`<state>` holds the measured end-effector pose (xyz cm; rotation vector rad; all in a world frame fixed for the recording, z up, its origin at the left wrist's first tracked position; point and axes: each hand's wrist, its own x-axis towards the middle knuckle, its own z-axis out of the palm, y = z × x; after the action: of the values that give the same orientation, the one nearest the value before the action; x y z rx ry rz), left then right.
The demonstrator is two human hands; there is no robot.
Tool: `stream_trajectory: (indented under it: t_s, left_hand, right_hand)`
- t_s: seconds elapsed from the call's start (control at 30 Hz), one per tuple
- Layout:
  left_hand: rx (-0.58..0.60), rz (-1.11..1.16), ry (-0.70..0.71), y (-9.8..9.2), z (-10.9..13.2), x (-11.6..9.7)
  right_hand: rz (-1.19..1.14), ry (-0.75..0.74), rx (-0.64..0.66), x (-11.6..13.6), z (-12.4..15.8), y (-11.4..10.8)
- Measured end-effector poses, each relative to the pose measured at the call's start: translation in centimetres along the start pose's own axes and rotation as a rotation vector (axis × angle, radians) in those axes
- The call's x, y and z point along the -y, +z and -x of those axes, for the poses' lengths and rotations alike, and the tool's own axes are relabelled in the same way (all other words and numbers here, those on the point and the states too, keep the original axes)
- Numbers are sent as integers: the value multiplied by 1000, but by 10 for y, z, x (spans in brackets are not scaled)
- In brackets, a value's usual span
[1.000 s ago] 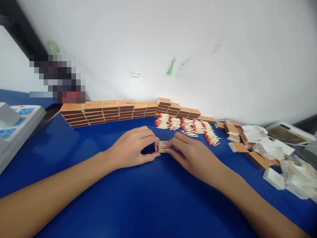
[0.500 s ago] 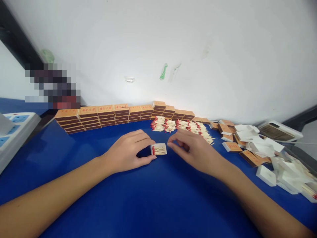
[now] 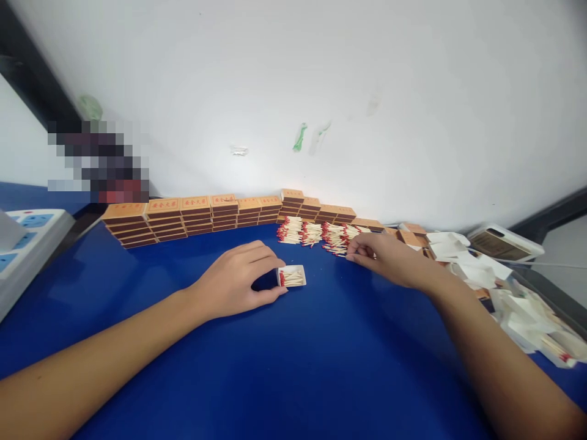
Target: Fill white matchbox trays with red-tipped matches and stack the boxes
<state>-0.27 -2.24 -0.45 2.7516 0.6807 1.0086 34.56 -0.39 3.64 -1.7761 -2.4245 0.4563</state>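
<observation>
A small white matchbox tray (image 3: 292, 276), partly filled with red-tipped matches, lies on the blue table (image 3: 293, 366). My left hand (image 3: 238, 278) rests beside it, thumb and fingers pinching its left end. My right hand (image 3: 389, 256) reaches to the right onto the pile of loose matches (image 3: 321, 234), fingers curled and pinching at matches at the pile's near edge.
Stacked orange matchboxes (image 3: 183, 214) line the wall at the back. A heap of empty white trays and orange sleeves (image 3: 481, 275) lies at the right, with a phone (image 3: 504, 242) behind it. A white power strip (image 3: 22, 244) sits at the left edge.
My right hand left the tray and moved right and back to the loose match pile. My left hand kept hold of the tray.
</observation>
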Motion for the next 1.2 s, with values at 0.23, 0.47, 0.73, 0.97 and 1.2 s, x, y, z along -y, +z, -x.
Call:
stream_trajectory:
  t_s: [0.23, 0.47, 0.73, 0.97, 1.2]
  left_hand:
    - [-3, 0, 0, 1, 0, 1]
    - [-7, -7, 4, 1, 0, 0]
    - [-3, -12, 3, 0, 0, 0]
    - [7, -9, -9, 0, -1, -1]
    - [6, -5, -8, 0, -1, -1]
  right_hand:
    - [-12, -45, -23, 7, 1, 3]
    - [15, -34, -49, 7, 1, -1]
    - [20, -9, -41, 0, 2, -2]
    - [40, 21, -9, -8, 0, 1]
    - [10, -16, 18, 1, 2, -1]
